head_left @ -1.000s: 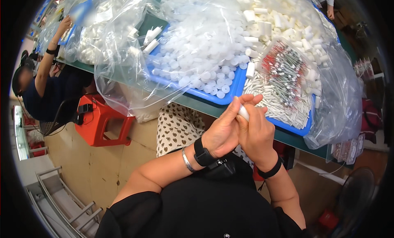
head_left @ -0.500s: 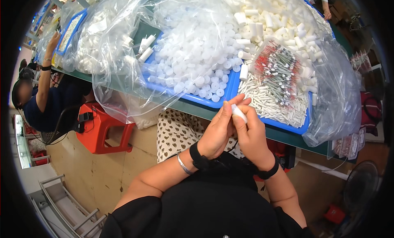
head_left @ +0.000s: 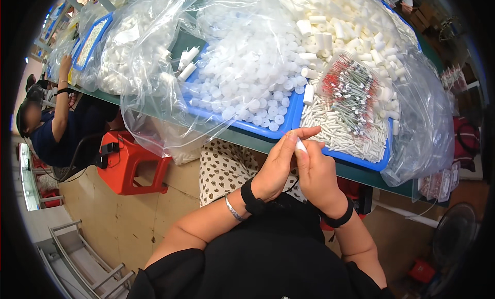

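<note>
Just in front of the table's edge, both my hands meet around a small white cylindrical piece [head_left: 300,145]. My left hand [head_left: 277,167] pinches it at its upper end, with the index finger stretched out beyond it. The fingers of my right hand [head_left: 320,178] are curled round its lower part, hiding much of it. Beyond them is a blue tray [head_left: 356,163] of thin white sticks [head_left: 326,130]. A clear plastic box [head_left: 336,58] of red-tipped metal pins [head_left: 353,93] rests on these sticks. To its left, another blue tray [head_left: 242,125] carries translucent round discs [head_left: 247,67].
White foam-like cylinders [head_left: 361,26] are heaped at the far right. Clear plastic bags [head_left: 154,108] drape over the table edge. At left stands a red stool [head_left: 121,162], with a seated person [head_left: 51,118] behind it. A fan [head_left: 454,232] is at lower right.
The white piece is now more covered by my fingers, and my right thumb has closed in over it. The person at left has lowered their raised hand. The view has shifted slightly.
</note>
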### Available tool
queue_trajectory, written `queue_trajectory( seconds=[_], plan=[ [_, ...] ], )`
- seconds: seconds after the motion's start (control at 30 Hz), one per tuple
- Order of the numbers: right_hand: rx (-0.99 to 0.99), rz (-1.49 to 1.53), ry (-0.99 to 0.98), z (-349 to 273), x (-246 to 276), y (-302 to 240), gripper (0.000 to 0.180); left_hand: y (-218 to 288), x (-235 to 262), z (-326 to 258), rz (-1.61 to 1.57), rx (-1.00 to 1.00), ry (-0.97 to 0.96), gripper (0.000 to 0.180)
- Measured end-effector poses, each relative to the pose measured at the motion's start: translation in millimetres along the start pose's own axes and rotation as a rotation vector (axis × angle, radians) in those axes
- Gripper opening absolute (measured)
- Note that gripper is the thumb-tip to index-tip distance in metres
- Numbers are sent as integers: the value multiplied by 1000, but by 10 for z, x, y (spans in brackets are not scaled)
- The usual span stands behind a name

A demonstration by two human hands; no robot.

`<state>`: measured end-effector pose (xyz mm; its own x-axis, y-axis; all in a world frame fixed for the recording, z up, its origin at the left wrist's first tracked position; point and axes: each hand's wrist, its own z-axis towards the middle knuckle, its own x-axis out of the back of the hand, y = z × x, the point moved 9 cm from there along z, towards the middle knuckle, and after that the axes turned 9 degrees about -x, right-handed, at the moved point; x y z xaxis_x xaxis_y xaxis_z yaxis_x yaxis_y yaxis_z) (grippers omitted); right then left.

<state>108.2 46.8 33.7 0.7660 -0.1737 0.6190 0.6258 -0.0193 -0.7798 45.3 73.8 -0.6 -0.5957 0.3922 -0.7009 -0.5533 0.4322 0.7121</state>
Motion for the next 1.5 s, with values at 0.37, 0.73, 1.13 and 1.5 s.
queue_trajectory(
  seconds=[0.37, 0.73, 1.13, 1.5],
  plan=[
    [158, -67, -48, -13, 33, -414, 45, 268, 255, -18, -38, 9, 97, 51],
    [66, -535, 275, 361, 988, 120, 17, 883, 418, 177, 451, -182, 31, 30],
    [133, -659, 340, 579, 1019, 45, 12, 765, 215, 260, 1640, -613, -43, 23],
    [207, -594, 303, 742, 999, 154, 9, 796, 256, 273, 1587, -644, 21, 16]
  ],
)
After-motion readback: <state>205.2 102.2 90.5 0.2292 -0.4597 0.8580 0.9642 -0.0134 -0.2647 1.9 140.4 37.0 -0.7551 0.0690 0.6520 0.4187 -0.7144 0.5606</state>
